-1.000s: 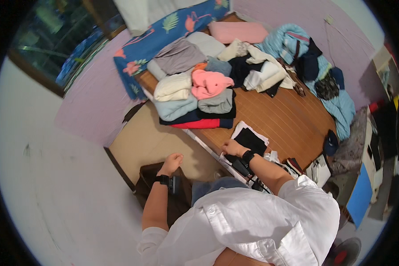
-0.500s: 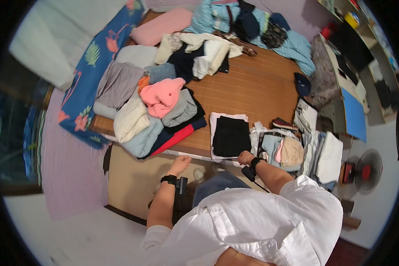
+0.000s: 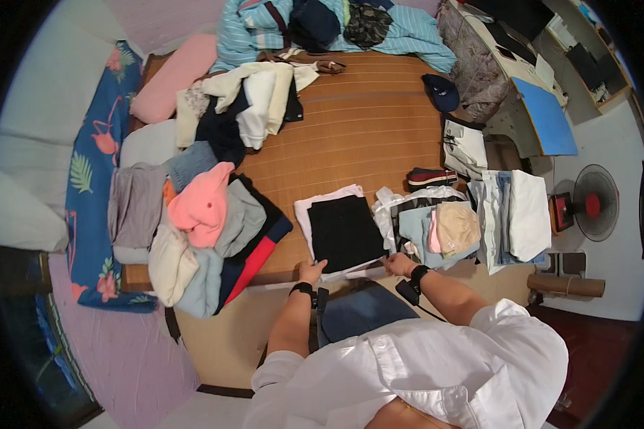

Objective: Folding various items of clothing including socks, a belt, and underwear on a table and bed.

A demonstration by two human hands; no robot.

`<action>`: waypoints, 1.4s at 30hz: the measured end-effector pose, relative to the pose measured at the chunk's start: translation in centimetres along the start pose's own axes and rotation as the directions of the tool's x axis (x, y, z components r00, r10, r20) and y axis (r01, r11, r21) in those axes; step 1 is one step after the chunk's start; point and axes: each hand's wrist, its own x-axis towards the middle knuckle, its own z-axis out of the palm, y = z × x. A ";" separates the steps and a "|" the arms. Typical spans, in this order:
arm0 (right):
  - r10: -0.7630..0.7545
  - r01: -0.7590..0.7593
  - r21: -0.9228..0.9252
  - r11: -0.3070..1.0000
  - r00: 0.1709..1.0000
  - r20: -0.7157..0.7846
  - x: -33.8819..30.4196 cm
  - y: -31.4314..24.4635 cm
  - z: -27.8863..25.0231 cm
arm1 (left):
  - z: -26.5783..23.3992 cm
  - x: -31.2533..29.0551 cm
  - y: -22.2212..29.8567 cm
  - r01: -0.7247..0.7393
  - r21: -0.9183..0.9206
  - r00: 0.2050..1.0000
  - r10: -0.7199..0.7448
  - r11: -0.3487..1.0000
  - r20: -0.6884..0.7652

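A folded black garment (image 3: 347,232) lies flat near the front edge of the bed, on top of a folded pale pink-white garment (image 3: 304,212) that sticks out around it. My left hand (image 3: 312,272) is closed at the near left corner of the black garment, fingertips pinched on its edge. At the near right corner, my right hand (image 3: 399,264) is closed too, gripping the edge there. Which layers each hand has hold of is partly hidden. Dark bands with small devices are strapped on both wrists.
A heap of clothes with a pink garment (image 3: 200,204) on it lies to the left. Right of the black garment sit a clear plastic bag with a beige cap (image 3: 458,227) and a folded white stack (image 3: 529,214). A fan (image 3: 595,204) stands further right.
The view has shifted and turned. My left hand has moved from the air beside the bed onto the black garment's near left corner. My right hand stays by the near right corner.
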 end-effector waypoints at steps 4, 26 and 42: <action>0.093 -0.102 0.220 0.970 0.994 0.051 -0.2 0.8 -1.8 | 4.4 5.0 -3.4 0.164 0.153 0.983 -0.148 0.975 -0.109; 0.002 -0.346 0.767 0.540 0.912 0.411 -2.6 -3.7 -2.9 | 0.5 -2.7 17.8 0.097 -0.513 0.910 0.132 0.853 0.392; 0.066 0.642 0.727 -0.242 0.759 -0.648 -12.1 -6.1 -17.5 | 4.8 -19.0 35.2 -0.053 -0.668 0.626 0.546 0.742 0.557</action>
